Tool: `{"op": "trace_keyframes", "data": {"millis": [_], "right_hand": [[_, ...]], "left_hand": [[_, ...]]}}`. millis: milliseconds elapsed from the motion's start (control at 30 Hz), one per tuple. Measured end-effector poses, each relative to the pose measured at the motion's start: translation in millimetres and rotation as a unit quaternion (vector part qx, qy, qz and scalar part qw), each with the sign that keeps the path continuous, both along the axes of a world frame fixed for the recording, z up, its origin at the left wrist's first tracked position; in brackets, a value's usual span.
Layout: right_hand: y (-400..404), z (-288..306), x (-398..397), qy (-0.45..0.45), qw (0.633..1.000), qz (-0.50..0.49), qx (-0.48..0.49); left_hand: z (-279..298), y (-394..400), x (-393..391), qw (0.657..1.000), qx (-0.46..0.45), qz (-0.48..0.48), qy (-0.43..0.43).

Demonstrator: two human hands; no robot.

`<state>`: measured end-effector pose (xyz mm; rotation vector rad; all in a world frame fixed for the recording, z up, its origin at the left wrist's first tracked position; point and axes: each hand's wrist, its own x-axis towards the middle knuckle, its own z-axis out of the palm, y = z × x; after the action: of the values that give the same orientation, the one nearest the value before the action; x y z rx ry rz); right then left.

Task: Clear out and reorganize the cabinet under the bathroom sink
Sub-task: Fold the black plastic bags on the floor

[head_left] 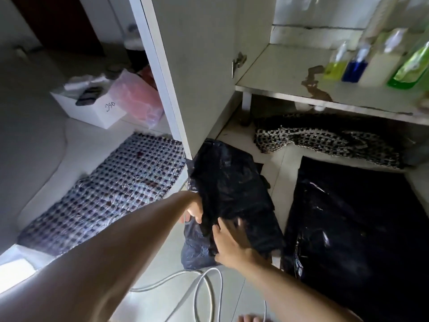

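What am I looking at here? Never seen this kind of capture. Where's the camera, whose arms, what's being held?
No robot here: a person wears one wide-angle camera on the head, looking forward and down, so the two bare arms are their own. It is a single view.

They face an open cabinet door and the cabinet shelf, which carries several bottles with yellow, blue and green liquid.

On the floor lie a checked cloth on the left, another patterned cloth under the shelf, a large black plastic sheet on the right, a white cable near the camera, and a white box beside a pink bag further back.

The left hand grips a black plastic bag; the right hand lies on it with spread fingers, slightly blurred.
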<state>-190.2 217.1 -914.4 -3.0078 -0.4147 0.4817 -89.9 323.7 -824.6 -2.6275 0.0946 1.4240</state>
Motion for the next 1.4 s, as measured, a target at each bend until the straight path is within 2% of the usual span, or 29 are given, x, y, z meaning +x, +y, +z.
{"op": "trace_keyframes", "data": {"millis": [67, 133, 367, 500, 567, 667, 767, 833, 900, 1000, 1100, 1167, 1267, 1400], "right_hand": [[1.5, 2.3, -1.1, -0.049, 0.999, 0.01, -0.004], [-2.0, 4.5, 0.7, -0.058, 0.998, 0.013, 0.016], [-21.5, 14.7, 5.7, -0.097, 0.983, -0.011, 0.154], [-42.9, 49.8, 25.7, -0.096, 0.95, -0.103, 0.278], [-57.3, 77.1, 36.6, -0.14, 0.928, -0.135, 0.319], [-78.9, 122.7, 47.1, -0.213, 0.916, -0.135, 0.313], [-94.7, 164.9, 52.8, -0.222, 0.921, -0.152, 0.283], [-102.1, 186.7, 53.5, -0.197, 0.929, -0.162, 0.27], [-104.2, 201.9, 50.5, -0.119, 0.953, -0.145, 0.239], [-97.9, 202.0, 41.8, -0.037, 0.975, -0.08, 0.206], [-89.5, 190.2, 35.5, -0.03, 0.965, -0.106, 0.236], [-84.1, 181.7, 33.4, -0.015, 0.969, -0.108, 0.224], [-79.9, 178.2, 41.1, -0.092, 0.948, -0.171, 0.251], [-84.7, 192.5, 61.7, -0.167, 0.894, -0.268, 0.317]], "left_hand": [[0.7, 1.8, 3.1, 0.999, -0.022, 0.036, -0.018], [8.6, 1.3, 8.3, 0.997, -0.04, 0.063, -0.026], [29.0, -19.8, 8.9, 0.991, -0.078, 0.102, -0.03], [71.1, -25.2, 19.0, 0.979, -0.139, 0.103, -0.112], [88.1, -27.0, 28.0, 0.971, -0.163, 0.091, -0.152], [113.2, -33.7, 35.6, 0.954, -0.198, 0.111, -0.197], [140.3, -41.0, 42.0, 0.921, -0.239, 0.12, -0.284], [154.3, -44.8, 42.9, 0.9, -0.268, 0.136, -0.315], [162.4, -48.1, 42.3, 0.896, -0.267, 0.129, -0.33], [166.1, -51.7, 37.3, 0.923, -0.231, 0.105, -0.29], [155.6, -46.5, 35.4, 0.957, -0.202, 0.132, -0.159], [147.4, -38.6, 33.4, 0.967, -0.168, 0.156, -0.106], [141.5, -33.9, 33.2, 0.967, -0.183, 0.145, -0.097], [131.3, -27.6, 38.3, 0.934, -0.272, 0.207, -0.099]]}}
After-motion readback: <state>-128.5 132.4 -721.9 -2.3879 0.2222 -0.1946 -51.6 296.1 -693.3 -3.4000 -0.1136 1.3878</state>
